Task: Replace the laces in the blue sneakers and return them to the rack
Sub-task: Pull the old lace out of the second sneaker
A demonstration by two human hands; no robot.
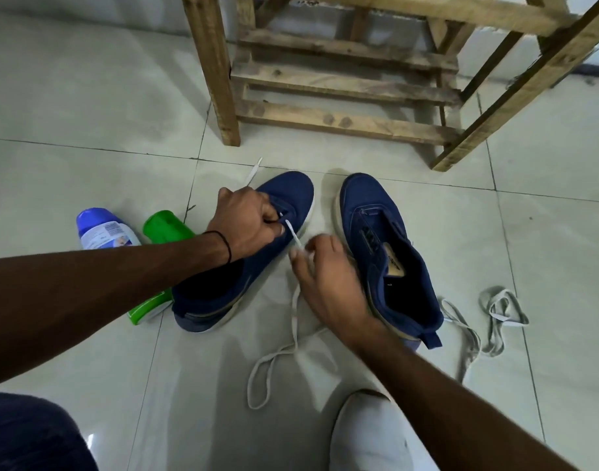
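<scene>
We take the left sneaker (264,266) as our landmark: it lies on the tiled floor (87,130), toe pointing away from us toward the wooden rack (342,122). Our left hand (250,222) sits over its front eyelets, fingers curled and pinching the white lace (293,234). One short end pokes out beyond the toe side. The other runs slanting off the sneaker's right edge, tip toward us. That tip is what counts: it lies just at the thumb and forefinger of our right hand (325,283), the nearer hand, but blur keeps us from telling whether they have closed on it. We judge the tip must go back across to the next eyelet. More white lace loops on the floor near the sneaker's heel. To its right stands the right sneaker (369,205), unlaced, with old grey laces (498,317) beyond. Two bottles (104,232) lie at its left.
</scene>
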